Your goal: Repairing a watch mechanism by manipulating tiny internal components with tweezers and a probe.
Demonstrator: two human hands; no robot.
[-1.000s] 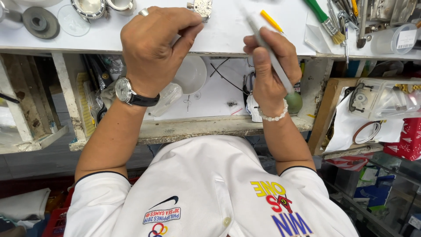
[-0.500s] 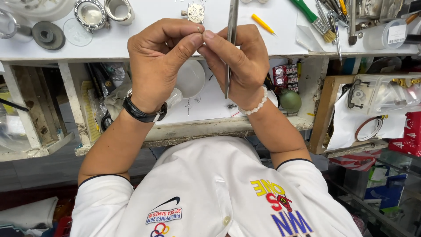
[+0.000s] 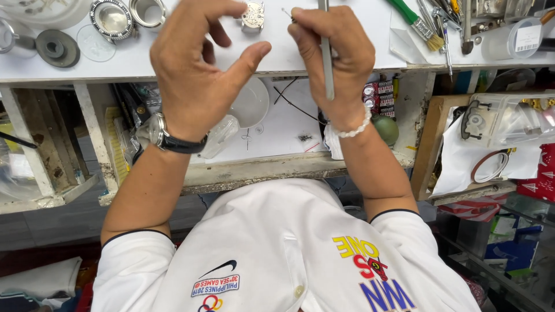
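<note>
I note the left hand (image 3: 196,69) raised above the white bench (image 3: 173,60), fingers spread, holding nothing. The right hand (image 3: 335,58) is closed on a slim metal tool (image 3: 327,63) and pinches a tiny pin (image 3: 287,11) beside the small metal watch case (image 3: 253,14). Half a second ago both hands met; now they are apart.

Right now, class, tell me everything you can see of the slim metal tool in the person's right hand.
The slim metal tool is a narrow, grey, matt rod or closed tweezers; which cannot be told. It stands nearly upright in the picture, crossing the back of the right hand, whose fingers close around it. Its upper end runs out of view; its lower end hangs free near the beaded bracelet. It touches nothing else.
</note>
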